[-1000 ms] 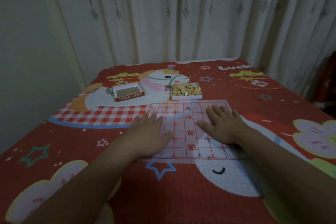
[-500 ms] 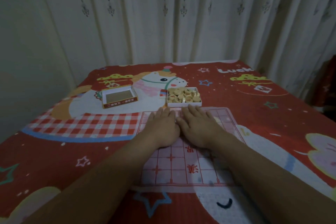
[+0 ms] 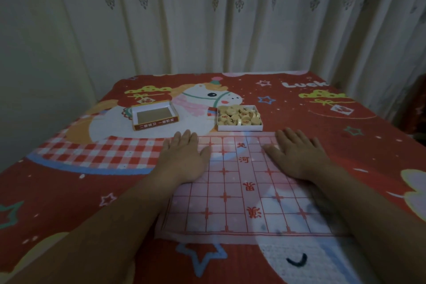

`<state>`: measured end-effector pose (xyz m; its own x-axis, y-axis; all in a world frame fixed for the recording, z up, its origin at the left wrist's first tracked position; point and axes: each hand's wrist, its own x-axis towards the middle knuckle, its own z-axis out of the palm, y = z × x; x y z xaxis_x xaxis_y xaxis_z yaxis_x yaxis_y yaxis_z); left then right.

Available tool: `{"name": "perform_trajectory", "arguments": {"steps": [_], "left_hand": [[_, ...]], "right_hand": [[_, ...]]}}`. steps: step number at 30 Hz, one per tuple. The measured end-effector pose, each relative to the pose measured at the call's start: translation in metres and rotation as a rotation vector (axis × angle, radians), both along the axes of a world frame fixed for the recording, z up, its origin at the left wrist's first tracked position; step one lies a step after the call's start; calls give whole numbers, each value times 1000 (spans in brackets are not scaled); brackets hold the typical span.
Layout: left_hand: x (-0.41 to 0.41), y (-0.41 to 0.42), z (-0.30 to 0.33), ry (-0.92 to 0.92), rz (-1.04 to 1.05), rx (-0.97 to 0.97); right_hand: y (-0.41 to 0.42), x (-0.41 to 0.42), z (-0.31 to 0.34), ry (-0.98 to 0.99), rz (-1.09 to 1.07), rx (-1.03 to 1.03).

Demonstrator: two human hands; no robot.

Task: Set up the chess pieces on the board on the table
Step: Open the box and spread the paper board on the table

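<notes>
A thin translucent chess board sheet with red grid lines and red characters lies flat on the red cartoon-print cover. My left hand presses palm-down with straight fingers on the sheet's far left edge. My right hand lies flat in the same way on the far right part. Just beyond the sheet stands a white box heaped with several round pale wooden chess pieces. No piece is on the board.
An empty box lid with a red rim lies to the left of the piece box. The red cover spreads over the whole surface. Pale curtains hang behind the far edge, and a wall stands at the left.
Both hands, side by side at the sheet's far middle half a second ago, have slid apart to its left and right sides, staying flat on it.
</notes>
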<state>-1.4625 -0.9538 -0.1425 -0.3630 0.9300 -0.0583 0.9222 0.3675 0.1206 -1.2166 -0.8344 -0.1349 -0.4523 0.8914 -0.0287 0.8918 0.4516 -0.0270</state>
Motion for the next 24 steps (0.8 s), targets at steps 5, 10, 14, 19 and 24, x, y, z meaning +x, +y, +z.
{"name": "perform_trajectory", "arguments": {"steps": [5,10,14,19,24], "left_hand": [[-16,-3,0,24,83,-11],[8,-7,20,109,42,133],[59,-8,26,-31,-83,158],[73,-32,5,-70,-154,49],[58,-79,6,-27,-183,22]], "right_hand": [[3,4,0,2,-11,-5],[4,4,-2,-3,-16,-2],[5,3,-2,-11,-19,5],[4,3,-1,5,-18,-1],[5,3,-1,11,-15,-11]]}}
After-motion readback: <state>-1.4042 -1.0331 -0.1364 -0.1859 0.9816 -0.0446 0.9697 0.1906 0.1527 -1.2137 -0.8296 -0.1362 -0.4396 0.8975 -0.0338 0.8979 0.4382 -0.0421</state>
